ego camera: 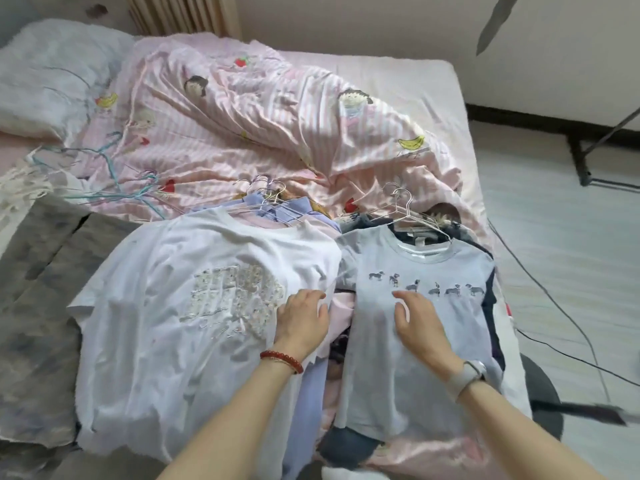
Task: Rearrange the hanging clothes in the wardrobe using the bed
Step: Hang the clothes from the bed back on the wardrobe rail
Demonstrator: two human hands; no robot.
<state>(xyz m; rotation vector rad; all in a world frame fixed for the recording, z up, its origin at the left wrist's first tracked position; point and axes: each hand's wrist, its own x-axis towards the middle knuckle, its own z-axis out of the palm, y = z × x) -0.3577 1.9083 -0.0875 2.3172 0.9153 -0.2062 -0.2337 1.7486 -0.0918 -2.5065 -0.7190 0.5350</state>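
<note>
Resting with relaxed, slightly spread fingers, the left hand point(302, 318) lies flat on the right edge of a white T-shirt point(180, 317), grasping nothing; a red bead bracelet point(282, 361) circles its wrist. The right hand point(420, 323) lies just to the right, fingers loosely bent and released, palm down on a pale blue T-shirt point(415, 344) with a row of small dog prints point(424, 284) across the chest. A light-coloured watch point(467, 375) sits on that wrist.

Both shirts top two piles of clothes side by side on the near part of the bed point(398, 81). The white shirt, with a pale patterned design on its front, covers the left pile, where purple and pink garments point(304, 403) show at its right side and wire hangers point(266, 192) stick out at the far end. The blue shirt covers the right pile of darker clothes point(349, 445), its own white wire hangers point(401, 202) pointing away toward the far side.

Beyond the piles lies a rumpled pink striped duvet point(259, 126) printed with cartoon figures, bananas and strawberries. Loose empty hangers point(114, 168), some blue-green, lie on it at the left. A pale pillow point(52, 74) sits at the far left, a grey blanket point(38, 306) at the near left. To the right, black cables point(561, 313) run over the light floor point(571, 237).
</note>
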